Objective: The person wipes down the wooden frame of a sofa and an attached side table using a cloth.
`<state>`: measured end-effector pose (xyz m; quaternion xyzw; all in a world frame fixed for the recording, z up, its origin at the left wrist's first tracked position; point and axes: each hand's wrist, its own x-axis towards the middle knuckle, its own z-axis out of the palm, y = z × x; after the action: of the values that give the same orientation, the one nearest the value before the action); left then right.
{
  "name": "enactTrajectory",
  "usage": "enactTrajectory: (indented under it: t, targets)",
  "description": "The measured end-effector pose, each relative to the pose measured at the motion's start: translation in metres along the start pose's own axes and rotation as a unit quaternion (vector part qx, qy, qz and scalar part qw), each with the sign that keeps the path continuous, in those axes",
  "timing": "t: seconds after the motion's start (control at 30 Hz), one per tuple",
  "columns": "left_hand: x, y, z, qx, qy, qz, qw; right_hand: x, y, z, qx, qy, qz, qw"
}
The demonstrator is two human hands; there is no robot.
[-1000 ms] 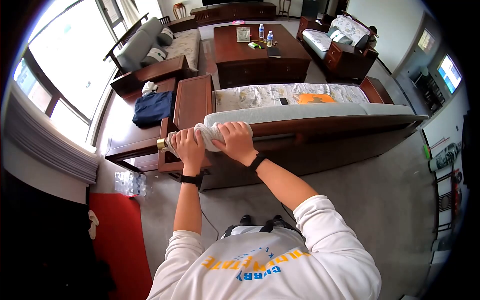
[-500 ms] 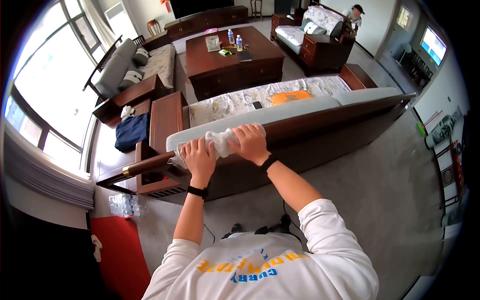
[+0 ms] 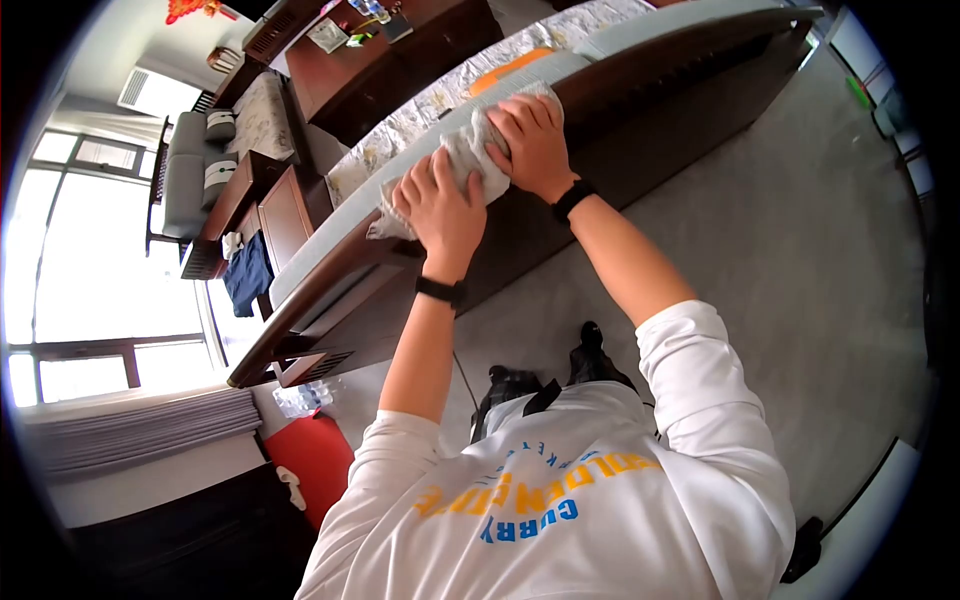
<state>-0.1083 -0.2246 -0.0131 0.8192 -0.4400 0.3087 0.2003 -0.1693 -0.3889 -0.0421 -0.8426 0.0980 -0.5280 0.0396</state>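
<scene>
A white, crumpled cloth lies bunched over the top rail of a dark wooden sofa back. My left hand grips the nearer-left part of the cloth, its fingers curled over the rail. My right hand holds the cloth's other end, farther up along the same rail. Both palms press down on it, and the fingertips are partly hidden in its folds. Along the far side of the rail runs a pale grey back cushion, close to the fingers.
Beyond the sofa back, an orange item lies on the floral seat cover. A dark blue garment hangs by the left end. Wrapped water bottles and a red mat are on the floor. A wooden coffee table stands farther off.
My view has turned and tilted down, so the sofa slants more steeply. Both hands still hold the cloth on the rail, and its folds look more spread out.
</scene>
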Motion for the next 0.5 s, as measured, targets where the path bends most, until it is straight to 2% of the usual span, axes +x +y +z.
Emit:
enactTrajectory:
  t: [0.13, 0.37, 0.43, 0.5]
  targets:
    - [0.012, 0.027, 0.015, -0.005, -0.007, 0.014, 1.0, 0.0, 0.029, -0.006, -0.027, 0.02, 0.006, 0.999]
    - [0.006, 0.019, 0.006, -0.021, -0.021, 0.012, 0.999, 0.01, 0.059, -0.004, -0.014, 0.056, -0.008, 0.998]
    - [0.004, 0.014, 0.001, -0.025, -0.015, 0.012, 0.999, 0.011, 0.054, 0.002, -0.02, 0.1, 0.003, 0.995]
    - [-0.007, 0.005, -0.001, -0.038, -0.025, 0.0, 0.999, 0.003, 0.036, -0.001, -0.009, 0.051, 0.03, 0.998]
